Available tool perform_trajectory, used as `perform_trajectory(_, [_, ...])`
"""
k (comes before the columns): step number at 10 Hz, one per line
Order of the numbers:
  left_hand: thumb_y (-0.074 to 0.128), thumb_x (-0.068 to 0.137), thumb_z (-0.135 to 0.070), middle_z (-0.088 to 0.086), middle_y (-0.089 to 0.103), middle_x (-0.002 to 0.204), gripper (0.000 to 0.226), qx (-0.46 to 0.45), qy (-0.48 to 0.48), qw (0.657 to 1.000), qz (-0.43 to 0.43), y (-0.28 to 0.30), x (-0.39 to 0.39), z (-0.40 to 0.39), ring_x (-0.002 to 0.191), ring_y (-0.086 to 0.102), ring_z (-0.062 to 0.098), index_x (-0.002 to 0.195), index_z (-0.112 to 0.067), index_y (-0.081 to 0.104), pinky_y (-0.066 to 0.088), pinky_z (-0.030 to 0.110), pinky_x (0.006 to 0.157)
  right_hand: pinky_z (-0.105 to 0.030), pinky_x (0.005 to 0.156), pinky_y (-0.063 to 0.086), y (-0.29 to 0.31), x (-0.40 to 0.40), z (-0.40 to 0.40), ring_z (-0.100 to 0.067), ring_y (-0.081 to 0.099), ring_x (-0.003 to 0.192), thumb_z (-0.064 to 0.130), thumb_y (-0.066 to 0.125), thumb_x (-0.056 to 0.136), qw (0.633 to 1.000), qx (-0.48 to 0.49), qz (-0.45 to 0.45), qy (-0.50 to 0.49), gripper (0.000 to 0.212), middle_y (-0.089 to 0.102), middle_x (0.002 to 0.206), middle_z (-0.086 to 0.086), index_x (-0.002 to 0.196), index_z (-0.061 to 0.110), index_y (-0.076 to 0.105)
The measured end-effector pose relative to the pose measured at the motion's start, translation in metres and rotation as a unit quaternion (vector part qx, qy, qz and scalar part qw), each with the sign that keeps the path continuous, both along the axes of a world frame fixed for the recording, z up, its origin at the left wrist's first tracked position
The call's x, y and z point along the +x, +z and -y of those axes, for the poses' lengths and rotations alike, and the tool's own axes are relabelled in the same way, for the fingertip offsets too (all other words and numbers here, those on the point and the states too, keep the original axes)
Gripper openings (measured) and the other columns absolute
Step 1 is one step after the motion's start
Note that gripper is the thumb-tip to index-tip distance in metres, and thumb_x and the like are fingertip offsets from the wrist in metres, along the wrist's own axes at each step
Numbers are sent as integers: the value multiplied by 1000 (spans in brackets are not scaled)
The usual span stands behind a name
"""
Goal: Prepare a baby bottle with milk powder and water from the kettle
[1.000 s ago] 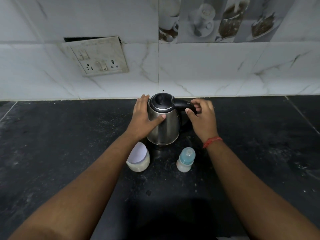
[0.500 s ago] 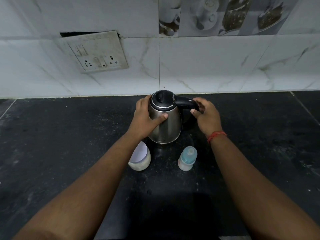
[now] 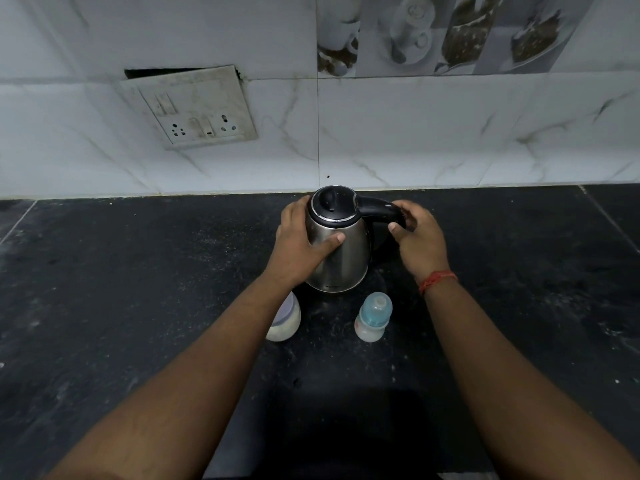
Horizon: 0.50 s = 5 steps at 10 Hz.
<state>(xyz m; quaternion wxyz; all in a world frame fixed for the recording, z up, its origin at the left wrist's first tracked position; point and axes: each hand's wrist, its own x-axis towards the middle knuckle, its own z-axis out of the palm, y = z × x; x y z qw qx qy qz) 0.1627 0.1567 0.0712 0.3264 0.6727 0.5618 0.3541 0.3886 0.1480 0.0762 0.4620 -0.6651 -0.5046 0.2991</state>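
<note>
A steel kettle (image 3: 341, 254) with a black lid and handle stands upright on the black counter (image 3: 138, 306), close to the wall. My left hand (image 3: 299, 249) is wrapped around its left side, thumb across the front. My right hand (image 3: 417, 235) curls around the end of the black handle. In front of the kettle stands a small baby bottle (image 3: 372, 318) with a blue teat cap. To its left a milk powder jar (image 3: 285, 322) with a pale lid is partly hidden by my left forearm.
A white marble-tile wall (image 3: 415, 133) rises just behind the kettle. A tilted switch and socket plate (image 3: 194, 109) hangs on it at the upper left. The dark counter stretches wide to both sides.
Both hands stay on the kettle, which has not shifted on the counter. My right fingers have closed a little more around the handle. The view has tipped slightly upward.
</note>
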Motion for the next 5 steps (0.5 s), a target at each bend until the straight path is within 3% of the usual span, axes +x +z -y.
perform_trajectory(1, [63, 70, -71, 2, 34, 153, 101, 3, 5, 1000, -20, 3, 0, 2, 143, 36, 24, 154, -25, 30, 35, 51, 119, -35, 111, 45, 4, -2, 4, -12, 58, 121, 6, 70, 89, 1000, -8, 7, 19, 48, 60, 133, 1, 130, 29, 62])
perform_trajectory(2, [54, 71, -76, 7, 31, 160, 102, 31, 14, 996, -77, 6, 0, 1, 149, 28, 29, 155, -22, 31, 26, 53, 122, -33, 114, 41, 10, -5, 8, -14, 55, 127, 9, 70, 89, 999, 15, 29, 28, 52, 57, 138, -1, 137, 21, 58])
perform_trajectory(3, [44, 75, -80, 12, 16, 168, 105, 40, 27, 991, -123, 16, -2, 4, 156, 13, 31, 158, -19, 25, 17, 58, 124, -32, 115, 36, 25, -13, 14, -19, 49, 133, 13, 70, 90, 996, 51, 69, 39, 53, 53, 142, -4, 141, 15, 55])
perform_trajectory(4, [46, 91, -72, 8, 2, 172, 93, 60, 23, 984, -166, 25, -4, 2, 158, -1, 31, 162, -21, 14, 7, 64, 124, -37, 118, 33, 37, -22, 12, -23, 38, 143, 26, 67, 95, 988, 78, 116, 63, 58, 47, 151, -5, 148, 16, 46])
perform_trajectory(5, [38, 100, -64, 5, -8, 172, 81, 103, 12, 968, -229, 36, -9, 0, 158, -12, 29, 163, -24, 7, -1, 63, 124, -45, 125, 20, 47, -34, 8, -24, 16, 155, 43, 59, 98, 971, 88, 201, 96, 71, 28, 165, -4, 157, 21, 27])
